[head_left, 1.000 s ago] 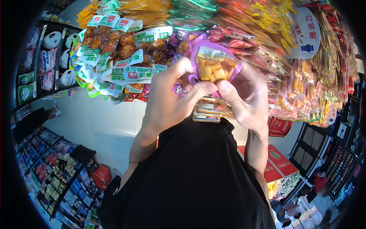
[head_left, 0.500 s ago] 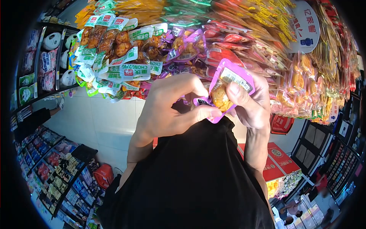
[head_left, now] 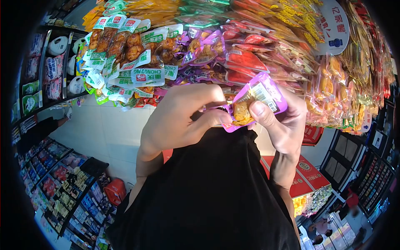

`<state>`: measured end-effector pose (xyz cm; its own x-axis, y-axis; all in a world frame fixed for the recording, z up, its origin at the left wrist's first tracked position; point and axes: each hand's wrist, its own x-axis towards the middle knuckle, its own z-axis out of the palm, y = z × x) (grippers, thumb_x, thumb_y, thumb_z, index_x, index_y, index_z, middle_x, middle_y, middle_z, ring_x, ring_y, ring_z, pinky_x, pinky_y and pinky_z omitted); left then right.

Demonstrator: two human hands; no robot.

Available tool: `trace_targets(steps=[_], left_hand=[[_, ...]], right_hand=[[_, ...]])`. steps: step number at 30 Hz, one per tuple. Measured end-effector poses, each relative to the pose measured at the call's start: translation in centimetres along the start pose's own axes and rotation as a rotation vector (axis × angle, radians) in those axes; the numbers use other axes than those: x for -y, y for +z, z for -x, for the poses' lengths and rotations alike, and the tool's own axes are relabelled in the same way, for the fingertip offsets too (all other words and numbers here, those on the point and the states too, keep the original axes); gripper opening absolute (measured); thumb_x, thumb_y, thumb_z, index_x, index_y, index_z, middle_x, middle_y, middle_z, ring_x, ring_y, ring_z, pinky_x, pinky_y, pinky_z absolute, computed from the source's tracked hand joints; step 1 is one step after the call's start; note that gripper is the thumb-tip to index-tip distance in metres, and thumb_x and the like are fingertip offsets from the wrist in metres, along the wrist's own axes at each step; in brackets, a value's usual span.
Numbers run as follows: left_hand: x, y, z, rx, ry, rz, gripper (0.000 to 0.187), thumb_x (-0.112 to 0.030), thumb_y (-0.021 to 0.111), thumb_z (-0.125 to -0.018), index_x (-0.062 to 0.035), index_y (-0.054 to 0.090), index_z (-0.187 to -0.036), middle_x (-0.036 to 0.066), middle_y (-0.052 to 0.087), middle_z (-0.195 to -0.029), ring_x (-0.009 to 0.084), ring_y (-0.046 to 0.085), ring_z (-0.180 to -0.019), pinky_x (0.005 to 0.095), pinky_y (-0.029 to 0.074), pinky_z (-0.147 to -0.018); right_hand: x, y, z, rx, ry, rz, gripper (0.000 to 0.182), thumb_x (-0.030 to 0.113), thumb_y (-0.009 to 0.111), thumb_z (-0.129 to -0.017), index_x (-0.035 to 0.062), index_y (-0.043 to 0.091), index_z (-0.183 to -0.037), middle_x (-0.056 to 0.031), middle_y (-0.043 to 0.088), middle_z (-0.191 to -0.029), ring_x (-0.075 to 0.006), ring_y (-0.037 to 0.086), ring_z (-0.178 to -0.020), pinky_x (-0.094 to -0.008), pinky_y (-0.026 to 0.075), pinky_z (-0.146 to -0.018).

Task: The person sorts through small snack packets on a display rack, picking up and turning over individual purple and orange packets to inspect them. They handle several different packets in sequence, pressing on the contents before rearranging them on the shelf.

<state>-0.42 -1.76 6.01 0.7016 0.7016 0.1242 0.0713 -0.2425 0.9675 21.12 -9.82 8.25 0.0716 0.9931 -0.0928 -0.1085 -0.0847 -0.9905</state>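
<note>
Both of my hands hold one small purple-edged snack packet point(head_left: 243, 109) with a brown food piece behind its clear window. My left hand point(head_left: 183, 114) pinches its lower left end between thumb and fingers. My right hand point(head_left: 283, 121) grips the right part, its thumb lying over the window beside a white barcode label. The packet is tilted. Behind it lie similar purple packets point(head_left: 204, 46), green-and-white packets point(head_left: 137, 77) and red packets point(head_left: 246, 60).
A heaped display of yellow packets point(head_left: 287, 21) spans the top. Dark shelves point(head_left: 62, 183) with goods stand at the left. Red baskets point(head_left: 114, 191) and a red box point(head_left: 304, 177) are lower down. People point(head_left: 356, 221) are at the lower right.
My hands have moved slightly apart, the right one to the right and the left one to the left. The packet has tilted further to the right.
</note>
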Motion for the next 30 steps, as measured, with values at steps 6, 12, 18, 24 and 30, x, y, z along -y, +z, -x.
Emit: trace_targets(steps=[6,12,18,24,30], left_hand=[[-0.2,-0.3,0.3,0.120,-0.004,-0.155,0.049,-0.044,0.083,-0.085,0.0005,0.062,-0.083,0.010,0.056,-0.071,0.0288,0.054,-0.062,0.0370,0.040,-0.057],[1.5,0.0,0.4,0.305,0.248,0.038,0.047,-0.035,0.083,-0.088,-0.0010,0.055,-0.073,0.010,0.051,-0.066,0.0311,0.050,-0.058,0.0425,0.036,-0.054],[1.6,1.1,0.0,0.396,0.251,0.056,0.045,-0.029,0.075,-0.094,-0.0014,0.051,-0.070,0.012,0.047,-0.063,0.0361,0.049,-0.060,0.0460,0.038,-0.057],[1.7,1.8,0.1,0.360,0.204,0.127,0.045,-0.026,0.070,-0.098,-0.0016,0.048,-0.068,0.012,0.045,-0.062,0.0360,0.048,-0.059,0.0455,0.037,-0.058],[1.2,2.3,0.0,0.255,0.198,0.200,0.040,-0.027,0.064,-0.102,-0.0012,0.055,-0.073,0.012,0.048,-0.065,0.0350,0.049,-0.060,0.0450,0.037,-0.059]], right_hand=[[0.6,-0.6,0.7,0.076,0.087,-0.068,0.027,0.007,0.082,-0.092,-0.0056,0.074,-0.115,-0.0082,0.075,-0.095,-0.0091,0.067,-0.079,-0.0249,0.055,-0.071],[-1.4,-2.6,0.1,0.421,0.051,-0.011,0.030,0.022,0.090,-0.086,0.0015,0.069,-0.091,-0.0022,0.066,-0.077,-0.0066,0.055,-0.068,-0.0274,0.043,-0.061],[0.0,-2.7,0.1,0.582,0.160,0.277,0.046,0.039,0.090,-0.083,0.0022,0.062,-0.085,-0.0062,0.064,-0.070,-0.0137,0.059,-0.061,-0.0323,0.045,-0.056],[0.8,-3.0,-0.5,0.829,0.191,0.595,0.065,0.065,0.078,-0.084,0.0015,0.071,-0.097,-0.0171,0.067,-0.072,-0.0397,0.065,-0.062,-0.0460,0.049,-0.059],[0.3,-3.1,-0.5,0.787,0.014,0.456,0.051,0.052,0.082,-0.088,0.0020,0.073,-0.098,-0.0156,0.066,-0.067,-0.0350,0.064,-0.057,-0.0428,0.046,-0.054]])
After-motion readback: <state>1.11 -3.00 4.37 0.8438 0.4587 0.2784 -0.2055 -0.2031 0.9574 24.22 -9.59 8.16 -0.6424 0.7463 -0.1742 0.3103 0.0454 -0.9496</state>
